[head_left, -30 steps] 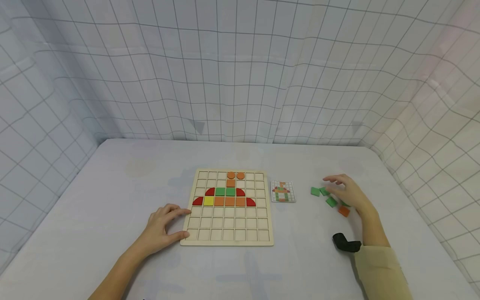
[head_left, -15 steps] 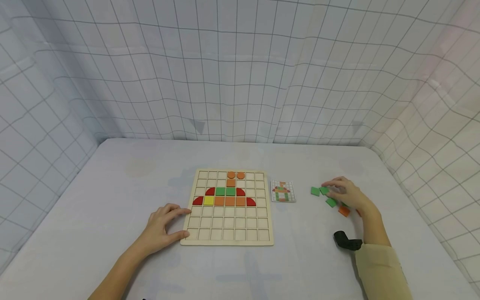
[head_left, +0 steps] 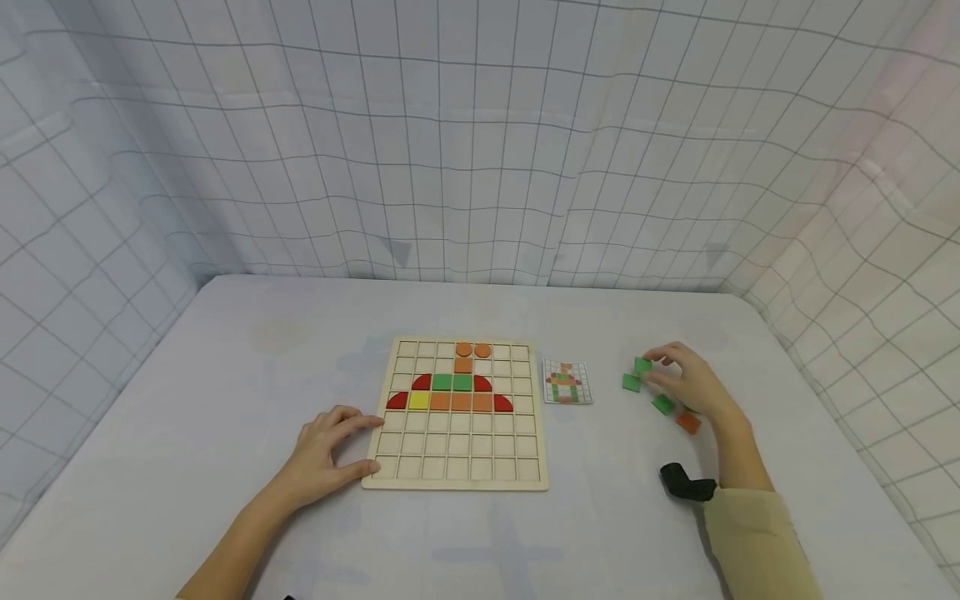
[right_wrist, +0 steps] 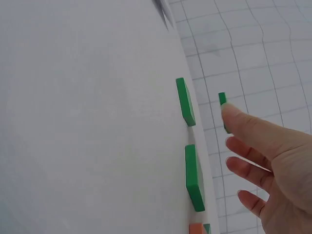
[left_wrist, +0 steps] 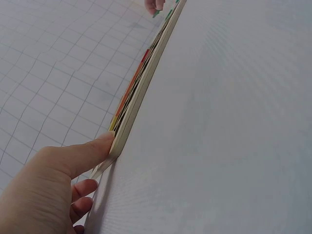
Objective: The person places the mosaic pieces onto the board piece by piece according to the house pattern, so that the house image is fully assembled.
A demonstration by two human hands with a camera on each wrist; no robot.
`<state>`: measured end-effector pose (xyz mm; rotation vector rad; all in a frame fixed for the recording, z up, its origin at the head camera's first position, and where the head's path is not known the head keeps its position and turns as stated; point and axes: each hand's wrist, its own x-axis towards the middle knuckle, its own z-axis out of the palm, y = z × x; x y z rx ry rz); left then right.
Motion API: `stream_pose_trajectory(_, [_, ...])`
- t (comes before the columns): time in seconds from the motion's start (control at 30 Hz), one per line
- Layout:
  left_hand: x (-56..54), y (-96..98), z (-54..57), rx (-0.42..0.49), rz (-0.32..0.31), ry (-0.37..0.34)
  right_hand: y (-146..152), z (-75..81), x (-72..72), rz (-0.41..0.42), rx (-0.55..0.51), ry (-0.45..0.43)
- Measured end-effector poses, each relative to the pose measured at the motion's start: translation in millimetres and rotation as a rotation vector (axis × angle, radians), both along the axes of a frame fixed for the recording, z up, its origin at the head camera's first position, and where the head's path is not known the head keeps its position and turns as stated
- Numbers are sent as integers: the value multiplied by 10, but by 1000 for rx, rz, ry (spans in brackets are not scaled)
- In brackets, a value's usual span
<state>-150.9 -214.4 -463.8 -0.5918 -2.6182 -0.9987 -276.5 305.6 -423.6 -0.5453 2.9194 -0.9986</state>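
My right hand [head_left: 684, 382] pinches a green square tile [head_left: 642, 365] between thumb and fingers; in the right wrist view that tile [right_wrist: 223, 99] is raised clear of the table, its lower part behind the thumb. Close by lie another green square tile [head_left: 631, 382], a second green tile [head_left: 663, 405] and an orange tile [head_left: 688, 423], with one more green tile mostly behind the hand. At the left edge of the wooden grid board [head_left: 453, 485], my left hand [head_left: 321, 461] rests with relaxed fingers. Its thumb [left_wrist: 100, 147] touches the board's rim in the left wrist view.
Red, yellow, orange and green pieces [head_left: 461, 402] fill part of the board's upper rows. Right of the board lies a small printed pattern card [head_left: 567, 382]. A black strap-like object [head_left: 686, 483] sits at the right wrist. Grid-patterned curtains [head_left: 480, 150] surround the white table.
The right hand has closed its thumb and fingers on a green tile and lifted it slightly up and away from the others. The left hand keeps its place on the board's edge.
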Motion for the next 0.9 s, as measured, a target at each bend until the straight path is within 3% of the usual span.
stream_pose_trajectory(0.13, [3, 3, 3, 4, 0, -2, -231, 81, 19, 72, -31, 75])
stream_pose_trajectory(0.4, [-1, 3, 0, -1, 2, 0, -805, 167, 143, 262, -79, 111])
stream_pose_trajectory(0.63, [-5, 1, -4, 0, 1, -1, -1281, 196, 284, 406, -112, 7])
stream_pose_trajectory(0.9, [-4, -3, -6, 0, -1, -1, -1652, 144, 380, 503, -12, -19])
